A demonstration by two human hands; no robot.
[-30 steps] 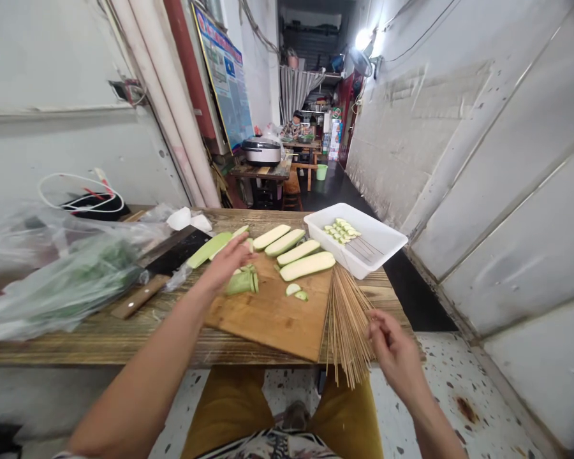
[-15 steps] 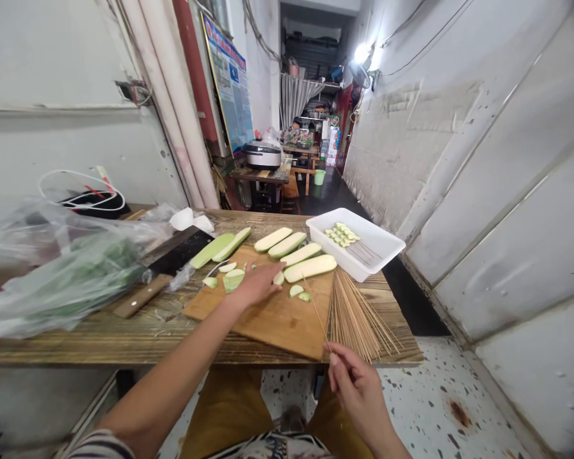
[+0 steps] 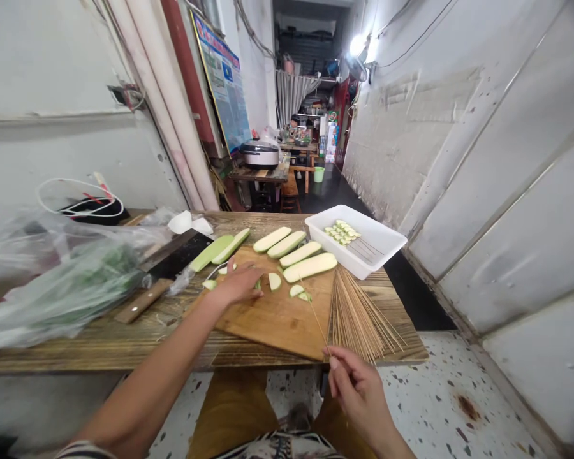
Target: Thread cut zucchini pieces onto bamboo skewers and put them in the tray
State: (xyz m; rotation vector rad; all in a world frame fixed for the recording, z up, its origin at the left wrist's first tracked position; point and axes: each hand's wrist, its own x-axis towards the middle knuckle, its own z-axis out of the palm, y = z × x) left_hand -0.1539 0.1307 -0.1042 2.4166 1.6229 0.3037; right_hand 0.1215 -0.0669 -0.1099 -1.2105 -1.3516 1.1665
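We work at a rough, weathered wooden bench (image 3: 124, 347) on a smooth wooden board (image 3: 277, 325), with matt bamboo skewers (image 3: 363, 319), a glossy white plastic tray (image 3: 387, 245) and a dark metal cleaver (image 3: 182, 252).

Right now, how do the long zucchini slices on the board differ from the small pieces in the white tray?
The long zucchini slices are far longer than the small tray pieces. The long slices lie separately, side by side, on the wooden cutting board; the small pieces sit bunched in the white plastic tray, apparently threaded on bamboo skewers. Both show pale green flesh.
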